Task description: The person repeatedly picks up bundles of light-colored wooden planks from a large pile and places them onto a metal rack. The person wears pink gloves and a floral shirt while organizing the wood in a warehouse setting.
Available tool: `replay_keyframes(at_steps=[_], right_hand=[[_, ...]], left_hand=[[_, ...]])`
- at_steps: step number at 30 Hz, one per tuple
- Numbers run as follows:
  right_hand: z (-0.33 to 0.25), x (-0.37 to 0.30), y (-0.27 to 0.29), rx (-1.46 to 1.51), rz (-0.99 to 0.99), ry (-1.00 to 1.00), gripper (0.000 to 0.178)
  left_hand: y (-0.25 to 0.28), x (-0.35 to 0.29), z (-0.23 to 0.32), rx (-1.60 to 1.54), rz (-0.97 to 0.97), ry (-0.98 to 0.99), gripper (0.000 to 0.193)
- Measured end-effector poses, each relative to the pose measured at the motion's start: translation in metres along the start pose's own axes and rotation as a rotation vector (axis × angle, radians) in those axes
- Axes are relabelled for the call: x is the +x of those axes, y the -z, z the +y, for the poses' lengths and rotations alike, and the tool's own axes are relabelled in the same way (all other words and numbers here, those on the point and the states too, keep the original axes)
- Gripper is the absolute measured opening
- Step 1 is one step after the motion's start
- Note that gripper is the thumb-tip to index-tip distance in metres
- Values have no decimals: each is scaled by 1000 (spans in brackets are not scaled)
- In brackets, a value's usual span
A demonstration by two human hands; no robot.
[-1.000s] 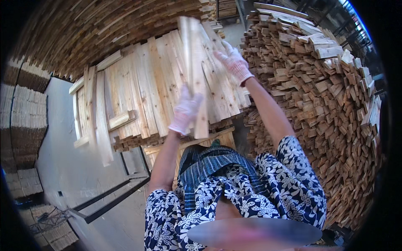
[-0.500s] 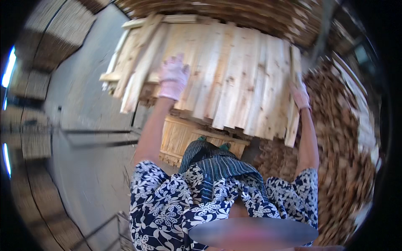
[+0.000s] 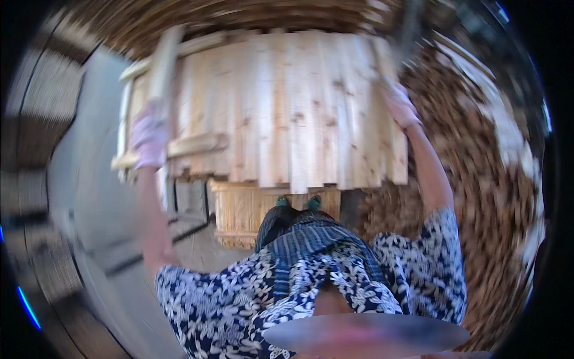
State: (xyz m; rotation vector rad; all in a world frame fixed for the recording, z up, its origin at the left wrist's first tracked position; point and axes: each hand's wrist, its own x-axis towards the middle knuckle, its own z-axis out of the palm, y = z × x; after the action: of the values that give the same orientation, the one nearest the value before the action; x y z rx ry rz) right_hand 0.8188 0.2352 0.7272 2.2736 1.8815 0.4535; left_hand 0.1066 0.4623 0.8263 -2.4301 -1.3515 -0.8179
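My left hand (image 3: 149,136), in a pale pink glove, is closed around the near part of a narrow wooden board (image 3: 165,64) at the left side of the table-like layer of planks. Motion smears its fingers. Pale planks (image 3: 281,113) with knots lie side by side in front of me, their near ends uneven. At the right edge of this layer, my gloved right hand (image 3: 402,106) touches the outermost plank (image 3: 396,157). Blur hides whether those fingers grip it. A short crosspiece (image 3: 197,145) sticks out beside my left hand.
Below the planks stands a low wooden platform (image 3: 239,209), with my feet at it. A large heap of brown wood pieces (image 3: 478,239) fills the right side. Stacked boards (image 3: 51,90) line the left, across a grey floor (image 3: 98,155). More stacked wood (image 3: 251,15) rises at the far side.
My left hand has gone from open above the planks to closed on a board farther left. My right hand stays at the right edge. The whole view has turned and shifted.
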Motion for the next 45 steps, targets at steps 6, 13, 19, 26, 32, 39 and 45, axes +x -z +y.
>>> replay_keyframes(at_steps=[6,13,19,26,32,39,45], right_hand=[[-4,18,47,616,85,-187,58],[26,13,33,696,-8,-281,57],[23,17,28,619,-21,-252,58],[25,15,21,606,65,-221,54],[21,16,28,661,54,-248,55],[30,40,-12,-623,348,387,56],[77,38,-51,-1045,100,300,50]], left_hand=[[17,-5,-45,198,-308,370,60],[43,10,33,111,-398,443,63],[43,-15,111,-716,-362,580,68],[-47,-24,277,-439,-447,265,69],[-100,37,328,42,-465,229,52],[-62,37,318,-569,-338,251,46],[52,-45,343,-1642,-226,957,28]])
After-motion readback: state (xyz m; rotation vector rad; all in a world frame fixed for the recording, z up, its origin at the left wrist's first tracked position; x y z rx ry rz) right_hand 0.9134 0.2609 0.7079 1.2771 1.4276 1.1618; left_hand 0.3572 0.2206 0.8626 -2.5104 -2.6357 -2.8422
